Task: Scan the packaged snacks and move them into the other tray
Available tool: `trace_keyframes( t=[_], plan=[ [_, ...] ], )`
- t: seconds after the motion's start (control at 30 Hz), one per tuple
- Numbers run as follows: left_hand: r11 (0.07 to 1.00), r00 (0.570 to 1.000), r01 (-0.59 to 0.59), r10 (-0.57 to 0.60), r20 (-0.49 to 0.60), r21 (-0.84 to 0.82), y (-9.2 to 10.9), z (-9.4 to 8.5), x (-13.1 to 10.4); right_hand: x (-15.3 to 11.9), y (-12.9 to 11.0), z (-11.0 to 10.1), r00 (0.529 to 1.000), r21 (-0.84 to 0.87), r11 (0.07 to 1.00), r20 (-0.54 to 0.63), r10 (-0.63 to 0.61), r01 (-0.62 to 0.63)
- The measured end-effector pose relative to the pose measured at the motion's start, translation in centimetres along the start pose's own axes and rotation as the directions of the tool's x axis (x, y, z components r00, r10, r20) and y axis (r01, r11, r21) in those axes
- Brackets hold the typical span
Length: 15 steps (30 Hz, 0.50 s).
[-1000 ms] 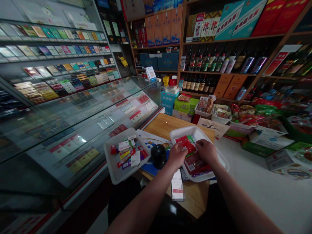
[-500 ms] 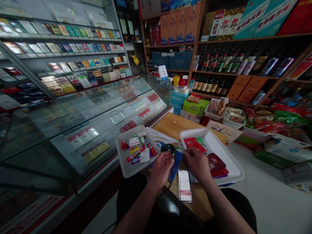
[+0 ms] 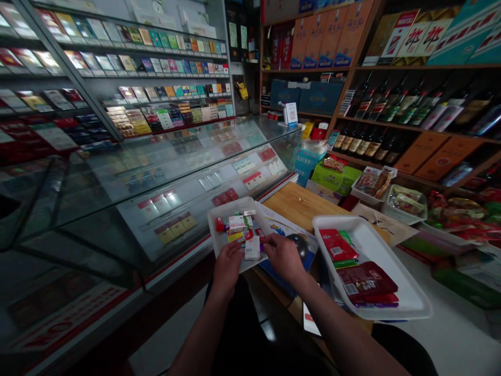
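A white plastic tray (image 3: 219, 250) stands at the left end of the wooden table, holding small packets and boxes. My left hand (image 3: 228, 267) reaches over its near rim, fingers curled beside a small white box (image 3: 252, 248); what they grip, if anything, is hidden. At the tray's right side my right hand (image 3: 286, 258) has thumb and fingers together, and whatever they pinch is too small to make out. A black rounded device (image 3: 298, 245) sits just behind the right hand. Under my right forearm lies a phone (image 3: 311, 325), partly covered.
A larger white tray (image 3: 413, 300) with red and maroon packets (image 3: 368, 279) is to the right on the wooden table (image 3: 303, 201). A glass display counter (image 3: 195, 162) runs along the left. Shelves with bottles (image 3: 364, 141) and tubs of packaged snacks (image 3: 407, 201) stand beyond.
My left hand has left the black device and moved to the left tray. My right hand has moved left from the larger tray's edge to the left tray's side. The view has turned left.
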<state>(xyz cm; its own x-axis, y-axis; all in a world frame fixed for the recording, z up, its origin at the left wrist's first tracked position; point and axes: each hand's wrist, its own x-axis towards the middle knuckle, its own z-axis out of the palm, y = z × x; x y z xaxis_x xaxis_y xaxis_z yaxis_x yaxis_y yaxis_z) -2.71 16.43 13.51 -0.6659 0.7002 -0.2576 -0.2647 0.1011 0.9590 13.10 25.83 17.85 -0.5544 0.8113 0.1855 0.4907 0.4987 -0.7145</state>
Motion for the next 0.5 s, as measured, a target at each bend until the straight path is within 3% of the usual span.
trace_keyframes(
  t=[0.23,0.5],
  plan=[
    [0.991,0.999,0.039,-0.037,0.016,-0.125,-0.9,-1.2,1.6,4.9,-0.1,4.9,0.970,-0.229,0.971,0.242,-0.005,0.062],
    [0.992,1.000,0.015,-0.013,0.018,-0.128,-1.3,-1.4,2.7,8.2,0.8,8.1,0.885,-0.369,0.888,0.458,-0.082,0.274]
  ],
)
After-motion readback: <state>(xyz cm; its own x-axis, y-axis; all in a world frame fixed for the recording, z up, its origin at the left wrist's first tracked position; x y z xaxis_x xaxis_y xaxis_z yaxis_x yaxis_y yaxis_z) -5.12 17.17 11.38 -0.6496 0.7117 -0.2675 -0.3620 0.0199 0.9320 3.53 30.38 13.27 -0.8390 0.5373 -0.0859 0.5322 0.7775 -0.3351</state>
